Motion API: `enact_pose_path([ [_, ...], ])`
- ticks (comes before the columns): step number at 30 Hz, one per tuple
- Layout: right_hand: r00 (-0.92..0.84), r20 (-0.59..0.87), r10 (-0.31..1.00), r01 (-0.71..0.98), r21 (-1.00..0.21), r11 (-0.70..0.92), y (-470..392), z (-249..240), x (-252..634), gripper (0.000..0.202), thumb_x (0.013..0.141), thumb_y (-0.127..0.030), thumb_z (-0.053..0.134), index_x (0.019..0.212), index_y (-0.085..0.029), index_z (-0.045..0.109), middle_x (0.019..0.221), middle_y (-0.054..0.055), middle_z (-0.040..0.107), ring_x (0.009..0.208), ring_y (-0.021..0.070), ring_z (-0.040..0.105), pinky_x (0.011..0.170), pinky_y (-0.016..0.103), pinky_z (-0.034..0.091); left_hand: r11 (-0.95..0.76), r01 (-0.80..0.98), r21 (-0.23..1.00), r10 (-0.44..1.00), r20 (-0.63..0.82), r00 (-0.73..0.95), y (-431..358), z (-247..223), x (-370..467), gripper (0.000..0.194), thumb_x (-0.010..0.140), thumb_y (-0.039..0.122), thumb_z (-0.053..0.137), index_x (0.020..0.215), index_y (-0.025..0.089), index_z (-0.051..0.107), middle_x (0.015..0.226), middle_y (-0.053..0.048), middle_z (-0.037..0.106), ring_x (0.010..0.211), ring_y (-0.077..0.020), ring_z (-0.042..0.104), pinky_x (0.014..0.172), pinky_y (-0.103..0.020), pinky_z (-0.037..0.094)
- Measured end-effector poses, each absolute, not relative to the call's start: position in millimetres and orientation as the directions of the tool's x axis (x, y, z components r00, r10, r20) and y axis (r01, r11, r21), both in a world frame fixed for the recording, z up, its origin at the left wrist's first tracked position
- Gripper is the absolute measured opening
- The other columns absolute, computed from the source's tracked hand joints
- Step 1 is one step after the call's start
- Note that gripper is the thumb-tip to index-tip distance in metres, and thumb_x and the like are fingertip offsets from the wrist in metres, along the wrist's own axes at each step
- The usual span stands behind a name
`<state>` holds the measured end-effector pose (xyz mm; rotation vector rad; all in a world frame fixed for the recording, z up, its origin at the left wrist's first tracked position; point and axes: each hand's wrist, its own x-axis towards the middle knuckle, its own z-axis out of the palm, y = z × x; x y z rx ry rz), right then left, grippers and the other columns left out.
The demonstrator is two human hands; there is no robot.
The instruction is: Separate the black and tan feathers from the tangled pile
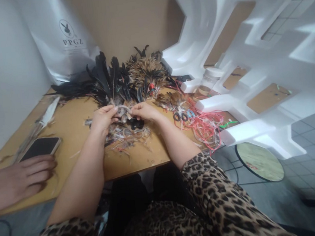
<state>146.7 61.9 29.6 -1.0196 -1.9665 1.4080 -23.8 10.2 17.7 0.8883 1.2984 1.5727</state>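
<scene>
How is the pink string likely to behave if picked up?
The pink string would probably hang floppy, since it lies in loose curls. Its strands look thin, so I'd expect little weight. They cross and loop over one another, so lifting one would likely drag others along.

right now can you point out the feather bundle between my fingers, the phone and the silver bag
Feather bundle (123, 113): head view, fluffy middle, between the two hands.
Phone (40, 147): head view, on its dark screen.
Silver bag (67, 61): head view, on its front, below the printed lettering.
</scene>
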Motion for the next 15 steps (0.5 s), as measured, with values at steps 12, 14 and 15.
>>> enact_pose_path([
  [12,-0.478,-0.012,0.878,0.408,-0.889,0.21,71,30,157,0.022,0.076,-0.031,0.056,0.064,-0.013,0.058,0.055,-0.003,0.055,0.042,0.0038,0.042,0.044,0.017,0.032,-0.184,-0.07,0.98,0.822,0.115,-0.557,13,20,-25,0.018,0.063,0.027,0.07,0.075,0.013,0.069,0.073,-0.003,0.068,0.06,-0.0086,0.058,0.056,-0.018,0.044],
  [14,-0.458,0.008,0.889,0.512,-0.815,0.271,75,26,161,0.022,0.074,-0.031,0.056,0.061,-0.014,0.059,0.053,-0.002,0.054,0.046,0.0059,0.045,0.048,0.019,0.035,-0.177,-0.092,0.98,0.855,0.107,-0.508,11,20,-23,0.017,0.063,0.027,0.069,0.074,0.013,0.068,0.074,-0.005,0.068,0.061,-0.0087,0.059,0.056,-0.018,0.044],
  [15,-0.445,0.018,0.895,0.565,-0.77,0.296,77,25,162,0.021,0.073,-0.031,0.056,0.06,-0.014,0.06,0.053,-0.002,0.054,0.048,0.0071,0.046,0.05,0.019,0.037,-0.169,-0.105,0.98,0.874,0.1,-0.476,11,20,-23,0.017,0.063,0.027,0.069,0.073,0.013,0.068,0.075,-0.006,0.068,0.061,-0.0087,0.059,0.055,-0.017,0.044],
])
